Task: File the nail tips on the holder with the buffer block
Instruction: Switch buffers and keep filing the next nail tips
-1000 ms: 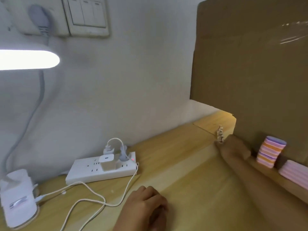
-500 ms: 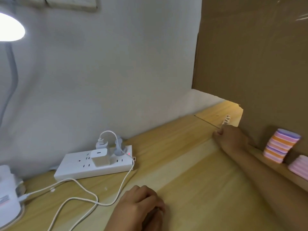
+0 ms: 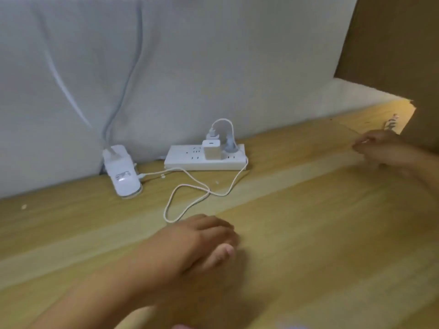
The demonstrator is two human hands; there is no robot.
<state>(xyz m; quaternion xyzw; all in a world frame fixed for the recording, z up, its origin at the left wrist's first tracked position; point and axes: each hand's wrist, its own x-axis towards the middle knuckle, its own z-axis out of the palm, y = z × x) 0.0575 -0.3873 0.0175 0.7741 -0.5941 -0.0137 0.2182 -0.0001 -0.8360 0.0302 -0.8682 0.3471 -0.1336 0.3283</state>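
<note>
Nearest, down on the wooden desk [image 3: 308, 245]: left hand [image 3: 197, 241], knuckles up, fingers curled under into a loose fist, thumb tucked along the side with its nail showing. Holding nothing that shows.

Just beyond those knuckles, a slack loop of white cable [image 3: 180, 205], close to the hand but apart from it.

Further out from the left hand, against the pale wall [image 3: 213, 67]: a white power strip [image 3: 206, 162] with a white charger [image 3: 211, 149] and a grey plug pushed into it. Left of the strip, a white lamp base [image 3: 123, 176], its grey neck rising along the wall.

Far to the right of the left hand and further out, at the end of a stretched arm: right hand [image 3: 382, 148], fingers bunched and curled, tips pointing left. Something pale at the fingertips, too blurred to name. Cannot tell whether pinching anything or merely pressed together.

Just beyond the right hand's knuckles, the nail tip holder [image 3: 390, 121]: a small blurred row of tips standing up from the desk. Cannot tell whether touching the hand or just clear of it.

Behind and to the right of the right hand, a tall sheet of brown cardboard [image 3: 392, 43], its cut lower edge right beside the holder.
</note>
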